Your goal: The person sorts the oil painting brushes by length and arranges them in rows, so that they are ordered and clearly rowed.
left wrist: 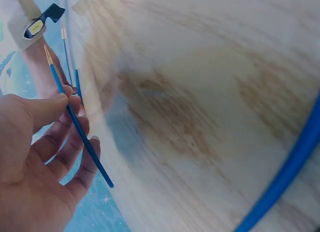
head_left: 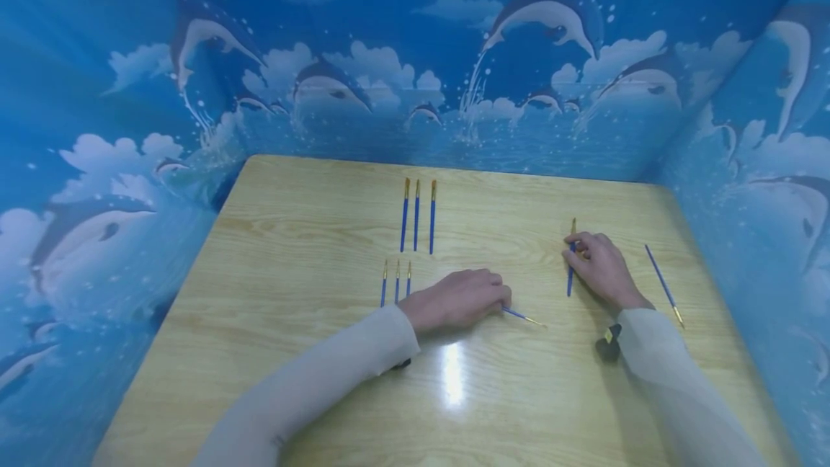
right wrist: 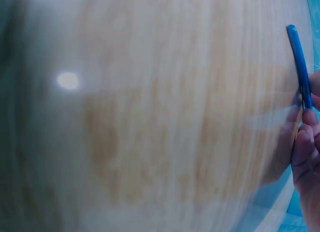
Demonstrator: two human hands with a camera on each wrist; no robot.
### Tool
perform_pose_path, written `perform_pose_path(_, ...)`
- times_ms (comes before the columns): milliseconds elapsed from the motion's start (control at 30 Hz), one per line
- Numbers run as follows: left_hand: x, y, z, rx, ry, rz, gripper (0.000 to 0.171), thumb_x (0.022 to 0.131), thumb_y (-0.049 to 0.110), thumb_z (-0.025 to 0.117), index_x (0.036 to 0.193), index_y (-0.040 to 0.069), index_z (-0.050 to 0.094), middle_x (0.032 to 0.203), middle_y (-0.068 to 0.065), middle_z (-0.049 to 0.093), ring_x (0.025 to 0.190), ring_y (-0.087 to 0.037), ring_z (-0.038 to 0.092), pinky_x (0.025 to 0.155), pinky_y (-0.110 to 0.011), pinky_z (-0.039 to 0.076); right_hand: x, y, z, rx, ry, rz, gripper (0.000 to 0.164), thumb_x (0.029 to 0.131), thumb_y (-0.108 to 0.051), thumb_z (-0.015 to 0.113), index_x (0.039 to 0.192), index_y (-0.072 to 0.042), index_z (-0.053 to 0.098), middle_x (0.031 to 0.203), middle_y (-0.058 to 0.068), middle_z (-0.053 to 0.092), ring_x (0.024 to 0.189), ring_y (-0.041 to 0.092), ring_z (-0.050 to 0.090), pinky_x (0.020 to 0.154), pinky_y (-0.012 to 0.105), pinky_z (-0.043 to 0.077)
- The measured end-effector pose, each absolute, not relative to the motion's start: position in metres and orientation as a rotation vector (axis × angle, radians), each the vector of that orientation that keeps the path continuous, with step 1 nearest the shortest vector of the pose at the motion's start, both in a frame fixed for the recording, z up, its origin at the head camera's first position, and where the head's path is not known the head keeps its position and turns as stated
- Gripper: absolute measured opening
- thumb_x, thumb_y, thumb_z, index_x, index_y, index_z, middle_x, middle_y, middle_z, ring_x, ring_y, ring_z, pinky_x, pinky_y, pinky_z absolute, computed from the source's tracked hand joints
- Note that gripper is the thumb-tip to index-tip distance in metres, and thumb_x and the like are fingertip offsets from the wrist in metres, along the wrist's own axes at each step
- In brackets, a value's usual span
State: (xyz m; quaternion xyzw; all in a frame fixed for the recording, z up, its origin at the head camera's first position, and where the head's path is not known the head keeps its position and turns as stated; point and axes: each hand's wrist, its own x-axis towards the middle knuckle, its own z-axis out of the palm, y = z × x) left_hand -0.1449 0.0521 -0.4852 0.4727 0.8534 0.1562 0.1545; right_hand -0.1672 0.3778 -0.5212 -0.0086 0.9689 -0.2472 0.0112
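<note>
In the head view my left hand [head_left: 463,298] holds a thin paintbrush [head_left: 515,313] above the middle of the table. In the left wrist view the thumb and fingers pinch its blue handle [left wrist: 82,132], with the pale tip up. To the right, my right hand [head_left: 604,270] pinches another blue paintbrush [head_left: 570,281], which points away from me. In the right wrist view only its blue handle end [right wrist: 298,62] and part of the hand [right wrist: 307,154] show. Right of that hand a third paintbrush [head_left: 663,282] lies slanted on the table, bristles toward me.
Three larger paintbrushes [head_left: 416,222] lie side by side at the back of the wooden table [head_left: 311,222]. Nearer me is a row of three thinner ones [head_left: 397,285], partly behind my left wrist. A dolphin-print curtain [head_left: 389,121] stands around the table's back and sides.
</note>
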Motion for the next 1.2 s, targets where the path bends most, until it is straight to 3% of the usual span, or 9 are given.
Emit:
perform_pose_path(267,-0.137,0.039,-0.477,1.192,2.464,0.484,0.026,0.115,0.024,0.055,0.135,0.028,0.071,0.129,0.009,0.074,0.121,-0.011,0.067,0.106,-0.030,0.056,-0.167,0.377,-0.522,-0.023,3.019,-0.772,0.038,0.111,-0.023,0.062,0.140,0.001,0.063,0.125,0.029,0.063,0.115,0.047,0.063,0.098,0.066,0.053)
perform_pose_path(467,-0.135,0.028,-0.475,1.079,2.460,0.551,0.032,0.116,0.019,0.051,0.141,0.034,0.065,0.121,0.011,0.071,0.108,-0.007,0.067,0.094,-0.028,0.058,-0.168,0.377,-0.522,-0.023,3.020,-0.770,0.039,0.111,-0.024,0.062,0.141,0.001,0.063,0.126,0.030,0.063,0.115,0.047,0.063,0.098,0.066,0.053)
perform_pose_path(733,-0.133,0.014,-0.476,1.003,2.500,0.582,0.029,0.114,0.020,0.055,0.139,0.028,0.068,0.134,0.005,0.071,0.120,-0.014,0.069,0.105,-0.031,0.059,-0.168,0.377,-0.522,-0.018,3.011,-0.772,0.039,0.111,-0.023,0.062,0.141,0.001,0.062,0.127,0.029,0.062,0.116,0.047,0.063,0.100,0.067,0.053)
perform_pose_path(1200,-0.132,-0.005,-0.477,0.826,2.590,0.668,0.025,0.110,0.025,0.066,0.134,0.023,0.072,0.126,0.003,0.074,0.107,-0.012,0.071,0.094,-0.030,0.061,-0.169,0.379,-0.520,-0.047,3.018,-0.778,0.038,0.111,-0.024,0.061,0.140,0.001,0.063,0.124,0.028,0.063,0.113,0.046,0.063,0.097,0.065,0.053)
